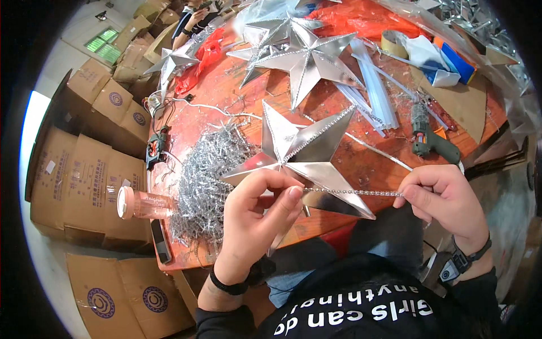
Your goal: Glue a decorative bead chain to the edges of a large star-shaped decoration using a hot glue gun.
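A thin strand of silver bead trim (353,193) is stretched between my two hands. My left hand (254,217) pinches one end between thumb and forefinger, just over the near side of a shiny silver star (302,150). The other end is pinched in my right hand (443,198), off to the star's right. The star lies on the table's near edge in front of me, and bead trim runs along the ridge of its upper right point. My left fingers cover part of its lower points.
Silver tinsel (209,178) is heaped left of the star, beside a pink bottle (147,204). A glue gun (432,141) and clear glue sticks (370,90) lie right. More silver stars (310,62) sit farther back. Cardboard boxes (84,181) stack at left; another person (195,20) is beyond.
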A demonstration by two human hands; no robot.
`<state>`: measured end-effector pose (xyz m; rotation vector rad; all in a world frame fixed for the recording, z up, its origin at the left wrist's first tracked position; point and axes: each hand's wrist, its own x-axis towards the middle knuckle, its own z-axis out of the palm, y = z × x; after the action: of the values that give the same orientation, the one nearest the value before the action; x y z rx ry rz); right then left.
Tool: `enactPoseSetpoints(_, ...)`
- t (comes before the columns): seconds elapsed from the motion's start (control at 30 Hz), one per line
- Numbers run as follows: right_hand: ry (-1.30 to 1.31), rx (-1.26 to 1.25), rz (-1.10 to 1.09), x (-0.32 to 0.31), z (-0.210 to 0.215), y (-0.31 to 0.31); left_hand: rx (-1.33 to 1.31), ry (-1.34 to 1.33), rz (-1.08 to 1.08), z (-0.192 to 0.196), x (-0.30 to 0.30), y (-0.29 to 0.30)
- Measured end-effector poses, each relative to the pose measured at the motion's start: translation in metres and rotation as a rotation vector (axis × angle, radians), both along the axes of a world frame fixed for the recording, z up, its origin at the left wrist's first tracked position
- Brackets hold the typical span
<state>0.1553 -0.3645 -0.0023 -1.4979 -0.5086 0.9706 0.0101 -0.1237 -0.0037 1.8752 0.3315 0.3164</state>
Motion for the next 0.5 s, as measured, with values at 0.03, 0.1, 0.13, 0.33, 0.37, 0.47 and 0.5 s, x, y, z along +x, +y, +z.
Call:
enactPoseSetpoints(0.03, -0.003, -0.012, 0.000, 0.001, 0.000, 0.000, -0.128, 0.004, 0.015, -0.001, -0.002, 0.000)
enactPoseSetpoints(0.1, -0.031, -0.034, 0.000, 0.003, 0.000, 0.000, -0.145, -0.009, 0.004, -0.002, -0.004, 0.000)
enactPoseSetpoints(0.13, -0.057, -0.044, -0.006, 0.005, -0.001, -0.001, -0.153, -0.015, -0.006, -0.003, -0.003, 0.000)
enactPoseSetpoints(0.33, -0.623, -0.050, -0.050, 0.003, -0.009, 0.003, -0.230, -0.137, -0.019, -0.010, -0.002, -0.001)
enactPoseSetpoints(0.37, -0.751, -0.051, -0.042, 0.003, -0.010, 0.004, -0.225, -0.163, -0.020, -0.013, -0.004, 0.000)
enactPoseSetpoints(0.47, -0.853, 0.034, -0.050, 0.004, -0.021, 0.004, -0.189, -0.224, 0.012, -0.018, -0.005, 0.002)
enactPoseSetpoints(0.5, -0.836, 0.019, -0.065, 0.003, -0.022, 0.005, -0.162, -0.231, 0.048, -0.019, -0.003, 0.001)
